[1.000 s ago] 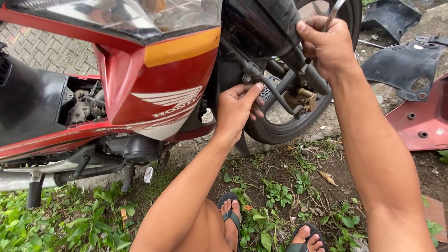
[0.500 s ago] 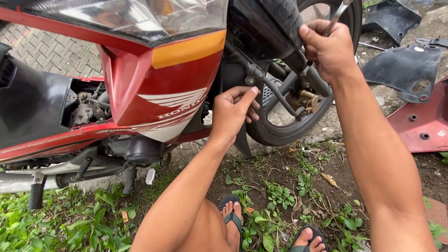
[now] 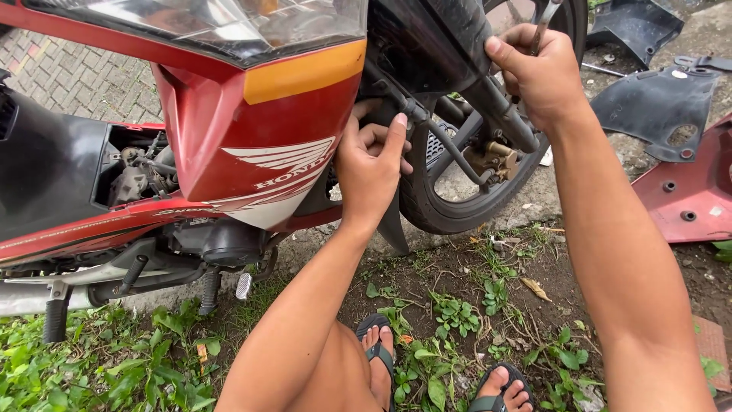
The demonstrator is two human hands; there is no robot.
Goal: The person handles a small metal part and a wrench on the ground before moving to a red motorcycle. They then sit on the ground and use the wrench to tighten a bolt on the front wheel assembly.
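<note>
Head view: left hand [image 3: 371,164] pinching a small fastener on the fork brace [image 3: 415,114] behind the red front cowl [image 3: 274,145]. Right hand [image 3: 537,72] clenched on a metal tool [image 3: 546,15] beside the front wheel [image 3: 473,206]. Loose black fairing panel [image 3: 659,103] on the ground.

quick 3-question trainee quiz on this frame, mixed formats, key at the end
1. True or false: the left hand rests on the front tyre.
2. The right hand is closed around: A) a metal tool at the front fork; B) the detached black fairing panel; C) the footpeg.
3. Fill in: the detached red panel lies on the ground to the person's ____.

Key:
1. False; its fingers touch the black bracket behind the red front cover.
2. A.
3. Right.
</note>
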